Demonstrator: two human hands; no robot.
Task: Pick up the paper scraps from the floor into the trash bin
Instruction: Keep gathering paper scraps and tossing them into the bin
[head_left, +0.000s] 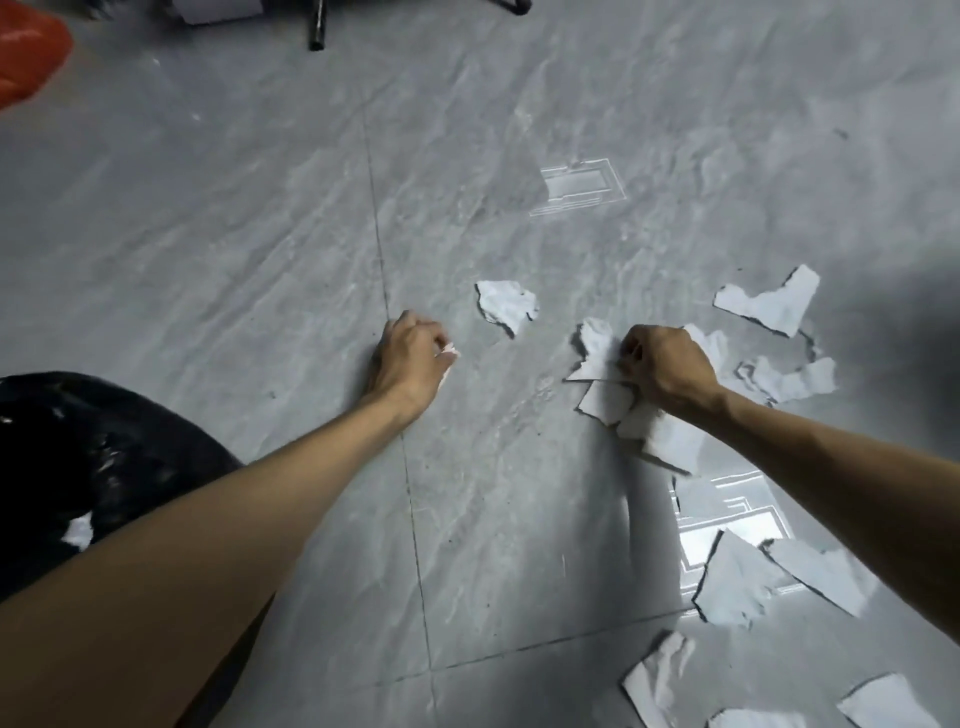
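Observation:
Several torn white paper scraps lie on the grey tiled floor, mostly to the right. My left hand (410, 358) is closed low over the floor, with a small white scrap (448, 353) pinched at its fingertips. My right hand (662, 366) is closed on a bunch of scraps (597, 353) that stick out beside and under it. One loose scrap (506, 305) lies between the two hands, a little farther away. An L-shaped scrap (769, 306) lies beyond the right hand. The trash bin (78, 452), lined with a black bag, stands at the near left under my left forearm.
More scraps lie at the near right (737, 587) and at the bottom right edge (657, 675). An orange plastic bag (26, 57) sits at the far left. Black furniture legs (317, 26) stand at the far top. Tile joints cross the floor.

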